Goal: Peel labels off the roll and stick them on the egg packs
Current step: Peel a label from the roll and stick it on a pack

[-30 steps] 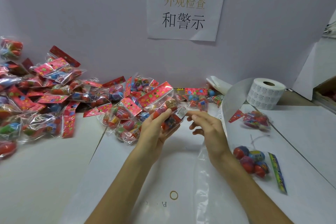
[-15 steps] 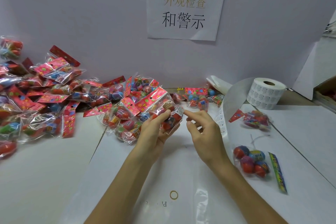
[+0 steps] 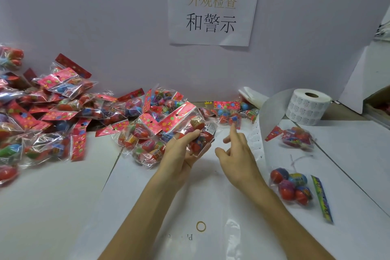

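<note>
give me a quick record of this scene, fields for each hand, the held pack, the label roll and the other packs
left hand: holds an egg pack from below, thumb on top
held pack: small white label at its upper right end
right hand: holds nothing, fingers loose, index finger raised, just right of the pack
label roll: stands on end, back right; backing strip trails towards the hands
other packs: pile on the left; far pack and near pack on the right

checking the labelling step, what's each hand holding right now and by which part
The left hand grips one egg pack round its egg-filled bag end, thumb on top, its red header card free. The right hand holds nothing.
</note>
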The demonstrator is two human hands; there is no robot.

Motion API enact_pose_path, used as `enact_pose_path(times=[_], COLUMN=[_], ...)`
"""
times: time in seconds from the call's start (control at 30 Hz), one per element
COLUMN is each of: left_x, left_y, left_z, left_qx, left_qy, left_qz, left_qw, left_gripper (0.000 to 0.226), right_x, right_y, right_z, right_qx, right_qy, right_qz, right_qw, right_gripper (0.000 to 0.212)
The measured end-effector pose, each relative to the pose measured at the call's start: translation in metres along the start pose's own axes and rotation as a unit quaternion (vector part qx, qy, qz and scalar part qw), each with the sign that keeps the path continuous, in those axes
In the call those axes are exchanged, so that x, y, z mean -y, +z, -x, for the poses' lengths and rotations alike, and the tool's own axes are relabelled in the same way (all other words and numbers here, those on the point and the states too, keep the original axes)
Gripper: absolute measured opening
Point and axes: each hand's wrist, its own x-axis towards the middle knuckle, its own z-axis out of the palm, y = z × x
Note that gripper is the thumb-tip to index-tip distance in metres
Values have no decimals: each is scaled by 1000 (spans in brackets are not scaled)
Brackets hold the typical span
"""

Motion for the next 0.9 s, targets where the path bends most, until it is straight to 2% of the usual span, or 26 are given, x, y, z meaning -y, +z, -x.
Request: enact_pose_path(times=[0.07, 0.17, 0.23, 0.27, 0.37, 0.47, 0.6, 0.83, 0.9], left_x=[-1, -1, -1, 0, 1, 1, 1, -2, -3], left_y=[0, 0, 1, 0, 1, 1, 3, 7, 7], left_z=[0, 0, 0, 0, 2, 3, 4, 3, 3], left_qx=[4, 0, 2, 5, 28, 44, 54, 56, 49], left_qy=[8, 17, 22, 27, 42, 49, 46, 14, 7], left_qz=[-5, -28, -57, -74, -131, -164, -183, -165, -161], left_qw=[1000, 999, 998, 997, 990, 984, 980, 985, 986], left_gripper=[38, 34, 33, 33, 31, 28, 26, 26, 23], right_x=[-1, 0, 1, 3, 3, 2, 1, 5, 6], right_y=[-6, -13, -13, -13, -12, -11, -13, -20, -21], right_z=[-4, -4, -4, -3, -3, -3, -4, -5, -5], right_qx=[-6, -56, -58, -47, -8, 8, -8, 10, 22], right_qy=[21, -20, -43, -47, -35, -14, -41, -13, 8], right_qz=[-49, -144, -197, -214, -245, -256, -239, -341, -359], right_qw=[999, 988, 978, 975, 969, 966, 970, 940, 933], right_gripper=[67, 43, 31, 32, 54, 56, 30, 10, 11])
